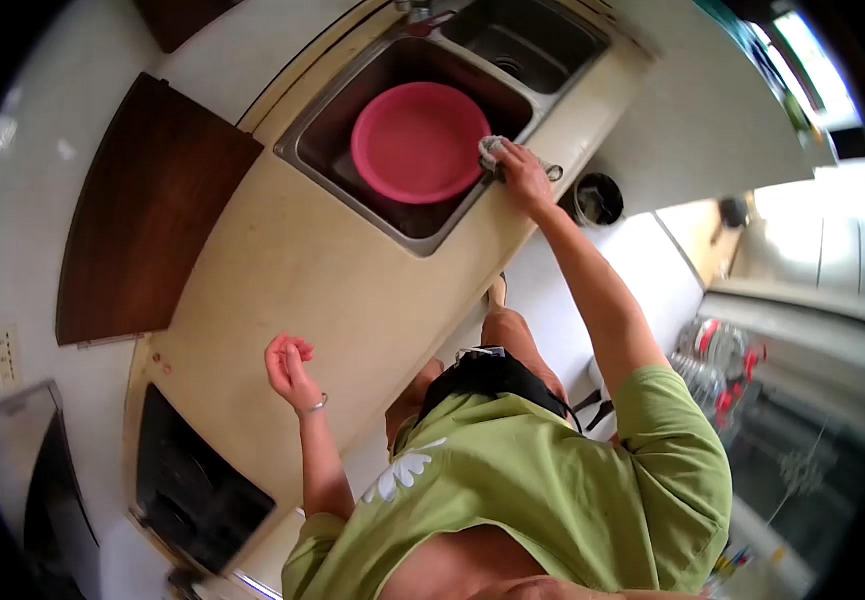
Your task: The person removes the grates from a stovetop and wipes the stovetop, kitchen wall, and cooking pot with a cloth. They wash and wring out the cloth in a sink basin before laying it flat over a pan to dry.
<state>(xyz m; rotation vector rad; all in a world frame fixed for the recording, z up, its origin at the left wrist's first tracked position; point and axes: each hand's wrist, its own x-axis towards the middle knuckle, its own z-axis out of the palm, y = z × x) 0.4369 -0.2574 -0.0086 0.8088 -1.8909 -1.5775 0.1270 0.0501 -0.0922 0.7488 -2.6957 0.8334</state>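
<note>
My right hand (524,178) is closed on a crumpled greyish-white cloth (492,152) at the front rim of the sink (422,243). The cloth is close by the edge of a round pink basin (420,143) that sits in the larger bowl of the sink. I cannot tell whether the cloth touches the basin. Over the cream countertop (252,265), my left hand (290,372) hangs with loosely curled fingers and nothing in it. A bracelet (320,403) circles that wrist.
A second sink bowl (512,45) lies beyond the basin, with a faucet (417,10) behind. A black stove (197,480) is at the lower left. Below the counter stands a dark bin (597,200). Plastic bottles (717,350) are on the right. A brown cabinet door (147,215) is on the left.
</note>
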